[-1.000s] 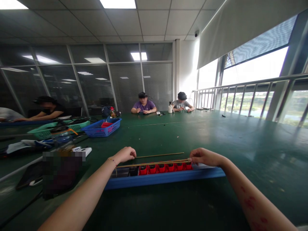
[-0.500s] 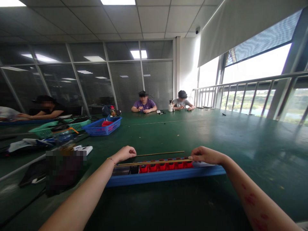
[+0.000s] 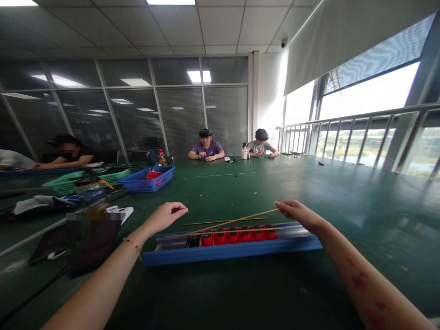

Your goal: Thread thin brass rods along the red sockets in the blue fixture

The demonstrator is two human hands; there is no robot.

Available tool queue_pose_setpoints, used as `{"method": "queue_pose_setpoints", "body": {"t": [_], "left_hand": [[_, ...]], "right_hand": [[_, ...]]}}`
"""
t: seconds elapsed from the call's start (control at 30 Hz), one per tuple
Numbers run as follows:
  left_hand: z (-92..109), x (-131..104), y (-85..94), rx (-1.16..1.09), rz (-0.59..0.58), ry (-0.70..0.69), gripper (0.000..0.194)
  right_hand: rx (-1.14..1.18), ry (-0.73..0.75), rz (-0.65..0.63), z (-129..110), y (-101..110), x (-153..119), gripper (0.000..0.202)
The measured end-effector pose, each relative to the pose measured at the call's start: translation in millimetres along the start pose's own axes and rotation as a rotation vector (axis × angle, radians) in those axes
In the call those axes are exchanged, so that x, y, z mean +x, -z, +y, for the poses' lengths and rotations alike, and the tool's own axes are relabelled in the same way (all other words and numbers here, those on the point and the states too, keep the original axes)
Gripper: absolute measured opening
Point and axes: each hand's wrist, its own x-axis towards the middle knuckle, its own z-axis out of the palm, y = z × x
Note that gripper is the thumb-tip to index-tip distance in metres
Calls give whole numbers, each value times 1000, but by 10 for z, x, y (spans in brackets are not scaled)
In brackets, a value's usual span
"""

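Observation:
My right hand (image 3: 292, 211) pinches the right end of a thin tan stick (image 3: 233, 221), which slants down to the left over a long blue trough (image 3: 233, 253). My left hand (image 3: 171, 213) hovers above the trough's left part, thumb and fingertips together, with nothing visible between them. A second tan stick (image 3: 268, 229) lies lengthwise across the trough. Behind it, on the table, rests a third stick (image 3: 195, 223). Several red pieces with dark tops (image 3: 233, 235) stand in a row inside, beside a black piece (image 3: 193, 241) at their left.
To the left are a blue basket (image 3: 146, 183) holding a red container, a green basket (image 3: 58, 187), a jar (image 3: 91, 197) and a dark flat object (image 3: 92, 252). People sit across the green table (image 3: 292, 183) and at the far left. A railing runs along the window side.
My right hand has risen with one stick's right end, tilting that stick. My left hand has moved up and left, away from the rear stick. More of the trough's ends shows.

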Motion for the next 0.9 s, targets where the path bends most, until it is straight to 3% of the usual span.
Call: {"method": "queue_pose_setpoints", "body": {"t": [0.13, 0.23, 0.43, 0.67, 0.77, 0.9], "left_hand": [[179, -206, 121, 50, 32, -37, 38], [324, -317, 193, 97, -30, -96, 34], [516, -425, 148, 250, -177, -156, 30], [499, -424, 41, 238, -257, -149, 26], [497, -419, 31, 218, -258, -148, 24], [545, -428, 79, 204, -229, -139, 24]], "right_hand": [[65, -56, 104, 147, 108, 59, 41], [20, -80, 129, 218, 115, 105, 43], [-331, -68, 144, 260, -44, 200, 48], [-693, 121, -36, 172, -137, 381, 32], [-827, 137, -143, 174, -191, 511, 22], [-913, 107, -166, 206, -309, 634, 15]]}}
